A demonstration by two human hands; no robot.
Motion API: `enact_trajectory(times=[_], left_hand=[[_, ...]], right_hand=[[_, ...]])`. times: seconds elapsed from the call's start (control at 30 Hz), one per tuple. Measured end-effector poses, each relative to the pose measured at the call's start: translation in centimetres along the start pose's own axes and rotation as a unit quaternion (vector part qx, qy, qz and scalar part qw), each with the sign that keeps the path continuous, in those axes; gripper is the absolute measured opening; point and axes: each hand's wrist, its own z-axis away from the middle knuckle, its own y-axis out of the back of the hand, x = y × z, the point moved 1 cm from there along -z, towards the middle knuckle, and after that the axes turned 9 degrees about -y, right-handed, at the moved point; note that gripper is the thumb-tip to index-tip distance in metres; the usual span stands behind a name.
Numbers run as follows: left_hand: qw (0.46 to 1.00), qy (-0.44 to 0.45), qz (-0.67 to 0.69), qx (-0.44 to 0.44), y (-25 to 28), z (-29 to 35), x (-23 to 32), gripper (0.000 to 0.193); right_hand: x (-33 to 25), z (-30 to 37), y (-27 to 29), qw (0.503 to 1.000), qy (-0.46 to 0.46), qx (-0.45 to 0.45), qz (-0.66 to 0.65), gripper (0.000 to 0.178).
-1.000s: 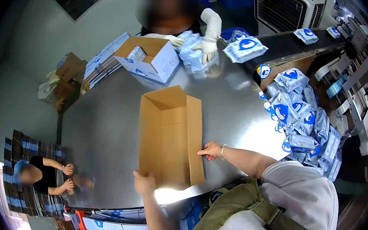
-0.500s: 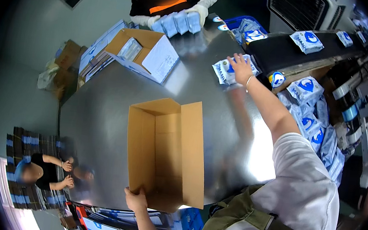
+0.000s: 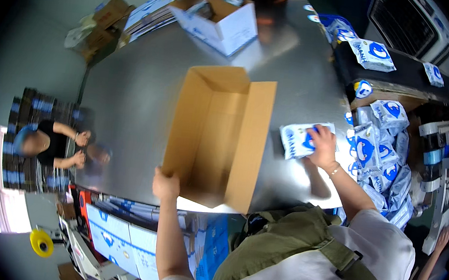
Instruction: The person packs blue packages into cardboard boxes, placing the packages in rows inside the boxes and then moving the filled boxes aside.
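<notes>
Your brown carton (image 3: 251,148) stands open, bare inside, at the near edge of the metal table (image 3: 122,124).
Your left hand (image 3: 167,184) pinches its near left corner; your right hand (image 3: 322,147) clasps a packet (image 3: 293,140) to its right. The farther white carton (image 3: 233,34) has blurred contents.

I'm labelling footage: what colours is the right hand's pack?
The pack is white with blue print; see head view.
</notes>
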Motion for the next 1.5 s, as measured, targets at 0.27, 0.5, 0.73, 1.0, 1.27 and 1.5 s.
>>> enact_trajectory(times=[0.27, 0.5, 0.73, 1.0, 1.27, 1.5], left_hand=[[0.999, -0.025, 0.042, -0.009, 0.0, 0.4, -1.1, 0.030], [0.992, -0.026, 0.120, 0.030, 0.1, 0.9, -1.9, 0.043], [0.994, -0.104, 0.028, -0.004, 0.1, 1.0, -4.7, 0.022], [0.994, -0.038, -0.069, -0.070, 4.5, -4.1, -8.7, 0.042], [0.880, -0.415, 0.230, 0.006, -0.2, 9.0, 13.8, 0.036], [0.908, -0.318, 0.049, -0.268, -16.1, 13.3, 10.2, 0.080]], right_hand=[[-9.5, -3.9, 4.7, 0.678, -0.068, -0.115, -0.723, 0.073], [-27.1, -1.8, -10.5, 0.764, 0.084, -0.601, -0.219, 0.055], [-28.6, 5.2, -11.2, 0.886, 0.228, -0.393, -0.092, 0.050], [-8.4, 6.7, -4.4, 0.999, -0.009, -0.042, 0.000, 0.058], [1.5, 8.4, -5.0, 0.993, -0.044, -0.106, 0.007, 0.063], [11.8, -17.8, 7.2, 0.953, -0.075, 0.144, 0.256, 0.087]])
